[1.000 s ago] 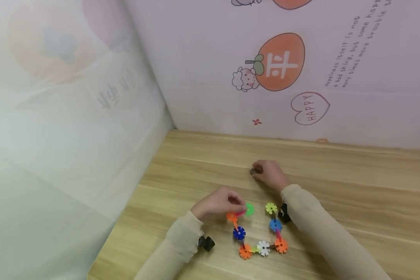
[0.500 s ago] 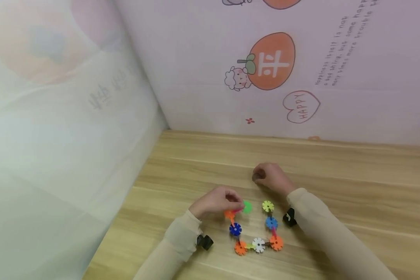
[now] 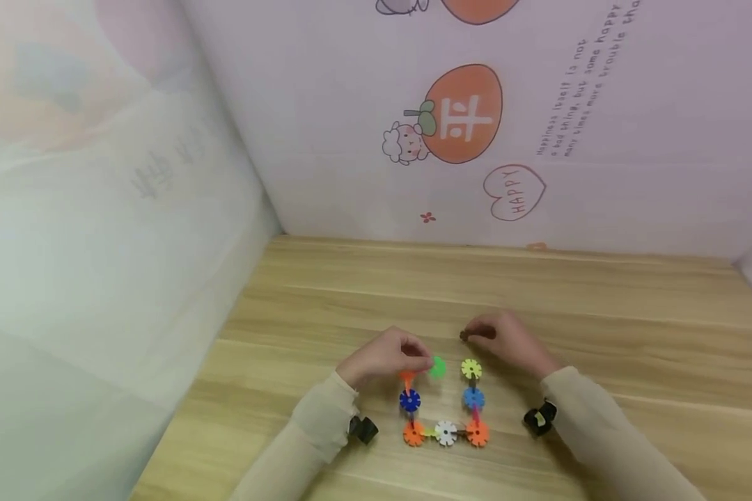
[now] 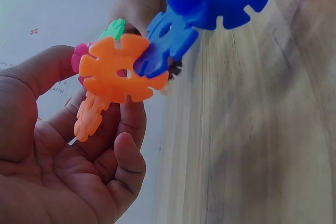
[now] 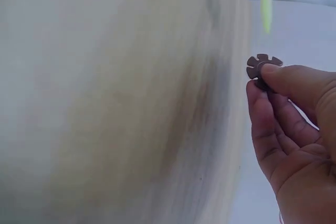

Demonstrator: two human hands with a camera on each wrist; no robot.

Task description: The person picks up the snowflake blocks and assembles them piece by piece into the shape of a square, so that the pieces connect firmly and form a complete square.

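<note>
A chain of slotted plastic snowflake discs forms a three-sided open square, with an orange disc (image 3: 414,433) and a white disc (image 3: 446,433) along its near side. My left hand (image 3: 391,356) pinches the magenta disc (image 4: 79,62) at the far left end of the chain, beside an orange disc (image 4: 107,61). A green disc (image 3: 438,367) sticks out past those fingertips. Between thumb and forefinger, my right hand (image 3: 504,341) holds a loose dark brown disc (image 5: 257,69), just beyond the chain's yellow-green end disc (image 3: 471,369).
The wood-grain table (image 3: 351,278) runs back to a printed white curtain (image 3: 351,139). Another pale sheet (image 3: 100,278) hangs along the left edge. Black wrist cameras (image 3: 363,430) sit under both sleeves.
My right hand has come nearer to the chain with the brown disc. The left hand keeps its pinch on the chain, while the head view has shifted slightly to the right.
</note>
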